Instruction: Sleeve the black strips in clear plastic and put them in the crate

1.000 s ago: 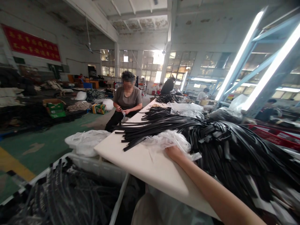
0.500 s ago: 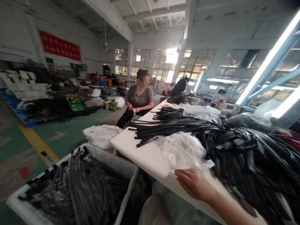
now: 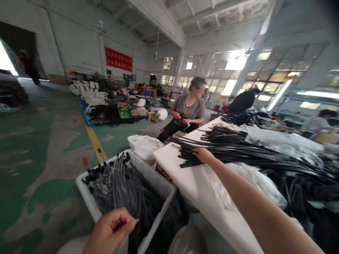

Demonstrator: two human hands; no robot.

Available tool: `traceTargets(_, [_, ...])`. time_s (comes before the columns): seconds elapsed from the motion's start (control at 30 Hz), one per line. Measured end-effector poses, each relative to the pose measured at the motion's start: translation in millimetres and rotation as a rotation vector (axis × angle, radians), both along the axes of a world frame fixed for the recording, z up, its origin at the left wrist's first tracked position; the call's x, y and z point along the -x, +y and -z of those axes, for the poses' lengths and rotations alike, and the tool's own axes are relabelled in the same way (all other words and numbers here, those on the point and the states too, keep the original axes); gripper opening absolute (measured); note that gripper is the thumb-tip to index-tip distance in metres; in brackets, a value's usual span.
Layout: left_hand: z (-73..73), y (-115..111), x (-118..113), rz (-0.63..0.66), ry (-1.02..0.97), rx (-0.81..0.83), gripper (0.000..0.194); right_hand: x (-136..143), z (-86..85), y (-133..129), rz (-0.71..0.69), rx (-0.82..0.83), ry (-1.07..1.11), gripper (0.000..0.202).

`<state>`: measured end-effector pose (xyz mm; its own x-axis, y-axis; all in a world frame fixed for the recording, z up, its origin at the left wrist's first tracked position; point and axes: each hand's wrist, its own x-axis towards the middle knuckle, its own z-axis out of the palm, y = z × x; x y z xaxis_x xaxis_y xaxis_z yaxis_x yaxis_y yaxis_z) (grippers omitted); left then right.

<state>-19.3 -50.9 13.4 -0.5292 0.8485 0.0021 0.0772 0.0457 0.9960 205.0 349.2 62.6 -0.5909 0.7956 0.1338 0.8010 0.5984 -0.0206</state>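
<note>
My left hand is raised in front of the near edge of a white bin, thumb and forefinger pinched on a small pale piece. Dark strips fill the bin. On the white table, my right hand reaches out to the ends of a pile of black straps. Its fingers curl down at the straps; whether they grip one is hard to tell. Under and beside my right forearm lies crumpled clear plastic.
Across the table corner sits a person in a grey-brown top, holding something small. A white plastic bag stands behind the bin. More people work farther back at the right. Boxes and piled goods cover part of the floor.
The view has swung left. My right hand has moved from the table edge by the plastic forward to the strap ends. My left hand has come into view, pinching a small piece.
</note>
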Motion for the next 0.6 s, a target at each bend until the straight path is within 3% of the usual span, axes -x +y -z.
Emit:
traceTargets(0.17, [0.3, 2, -7, -0.003, -0.12, 0.031, 0.034, -6, 7.6, -1, 0.038, -0.074, -0.005, 0.02])
traceTargets(0.27, [3.6, 4, -11, 0.001, -0.179, 0.039, 0.033, -10, -9.1, -13, 0.083, -0.21, 0.073, 0.032])
traceTargets(0.33, [3.1, 6, -14, 0.016, -0.211, 0.044, 0.03, -10, -28.2, -37, 0.085, -0.297, 0.133, 0.036])
traceTargets(0.4, [0.6, 8, -19, 0.037, -0.222, 0.054, 0.028, -9, -47.9, -79, -0.08, -0.384, 0.214, 0.033])
traceTargets(0.5, [-4.0, 13, -27, 0.067, -0.195, 0.078, 0.024, -3, -65.0, -163, -0.711, -0.42, 0.302, 0.027])
traceTargets(0.6, [-7.4, 18, -33, 0.079, -0.17, 0.113, 0.021, 3, -58.6, -234, -0.884, -0.294, 0.183, 0.023])
